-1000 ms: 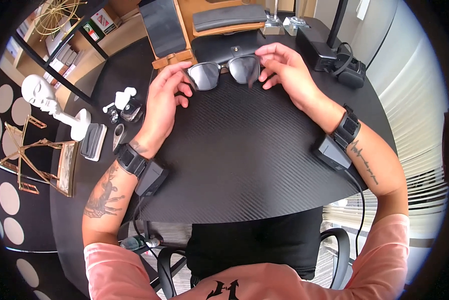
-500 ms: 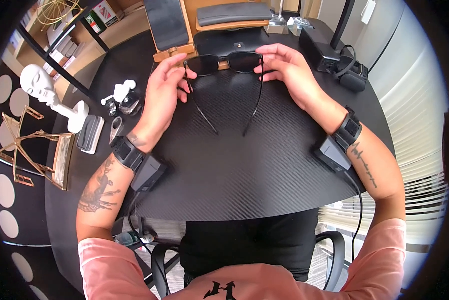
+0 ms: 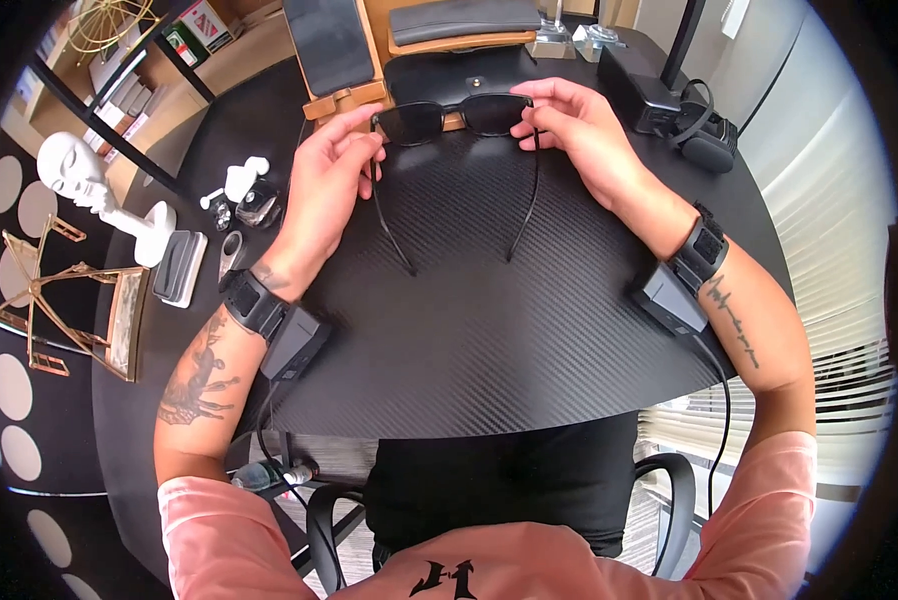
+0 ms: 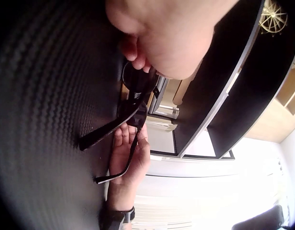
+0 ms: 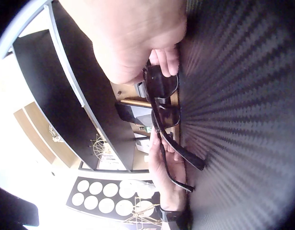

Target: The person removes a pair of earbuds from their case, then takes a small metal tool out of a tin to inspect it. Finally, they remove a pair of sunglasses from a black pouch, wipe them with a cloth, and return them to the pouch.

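Observation:
Both hands hold a pair of black sunglasses [image 3: 414,125] over the far part of the desk, dark lenses away from the body. My left hand [image 3: 329,178] pinches the left end of the frame by the hinge. At the other end, the thumb and fingers of my right hand [image 3: 591,145] grip the corner. Both temples are unfolded and stretch back toward the body. In the left wrist view, the temple tips of the sunglasses [image 4: 106,132] hang close over the textured desktop; the right wrist view shows the lenses [image 5: 165,82] between the two hands.
Behind the sunglasses lie a black case [image 3: 439,75] and a wooden stand [image 3: 345,102] with a dark panel. A white head figure [image 3: 74,170], a grey-and-white block [image 3: 181,268] and small items stand left. A black headset [image 3: 707,142] sits at the right on the black desk [image 3: 459,340].
The sunglasses have tipped from bright, reflecting lenses to dark ones, with the temples coming into view toward the body. Since half a second ago the temples have spread apart, and the frame sits slightly higher.

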`<state>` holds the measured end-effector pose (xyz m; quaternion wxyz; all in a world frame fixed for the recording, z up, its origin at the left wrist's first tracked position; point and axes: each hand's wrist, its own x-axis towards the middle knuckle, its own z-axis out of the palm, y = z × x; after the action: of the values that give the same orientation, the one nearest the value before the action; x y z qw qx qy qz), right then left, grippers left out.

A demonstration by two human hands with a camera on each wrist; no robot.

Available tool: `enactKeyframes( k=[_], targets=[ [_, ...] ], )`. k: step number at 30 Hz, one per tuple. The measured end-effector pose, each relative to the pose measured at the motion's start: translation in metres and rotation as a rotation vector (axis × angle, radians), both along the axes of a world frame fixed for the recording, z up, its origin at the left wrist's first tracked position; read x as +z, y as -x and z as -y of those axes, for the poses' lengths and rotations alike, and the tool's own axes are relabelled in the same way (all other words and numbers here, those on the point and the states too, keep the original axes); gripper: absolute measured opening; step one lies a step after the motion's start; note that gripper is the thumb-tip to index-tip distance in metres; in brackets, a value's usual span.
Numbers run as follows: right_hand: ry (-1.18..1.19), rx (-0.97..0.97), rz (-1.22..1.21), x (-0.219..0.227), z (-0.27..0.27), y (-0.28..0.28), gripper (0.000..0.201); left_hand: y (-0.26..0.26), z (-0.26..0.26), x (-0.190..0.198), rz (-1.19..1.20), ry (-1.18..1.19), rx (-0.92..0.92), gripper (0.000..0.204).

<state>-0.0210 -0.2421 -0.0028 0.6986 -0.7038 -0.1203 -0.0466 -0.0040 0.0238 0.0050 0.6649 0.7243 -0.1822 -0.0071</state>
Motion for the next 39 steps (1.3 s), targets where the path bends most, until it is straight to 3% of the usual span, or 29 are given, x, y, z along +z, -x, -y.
enactKeyframes(
  k=[17, 31, 33, 39],
  targets=[
    [-0.091, -0.037, -0.041, 0.0022, -0.0041, -0.0011, 0.026, 0.0003, -0.0005, -0.0001, -0.064, 0.012, 0.017, 0.036],
    [-0.05, 0.004, 0.019, -0.0036, -0.0003, -0.0027, 0.033, -0.0038, -0.0028, -0.0049, -0.007, -0.005, 0.027, 0.034],
    [0.039, 0.032, -0.016, 0.0013, 0.0009, -0.0019, 0.034, -0.0038, -0.0027, -0.0057, -0.012, -0.018, 0.027, 0.033],
    [-0.048, -0.009, -0.006, -0.0044, -0.0006, -0.005, 0.026, -0.0034, -0.0028, -0.0048, -0.013, -0.017, 0.036, 0.031]
  ],
)
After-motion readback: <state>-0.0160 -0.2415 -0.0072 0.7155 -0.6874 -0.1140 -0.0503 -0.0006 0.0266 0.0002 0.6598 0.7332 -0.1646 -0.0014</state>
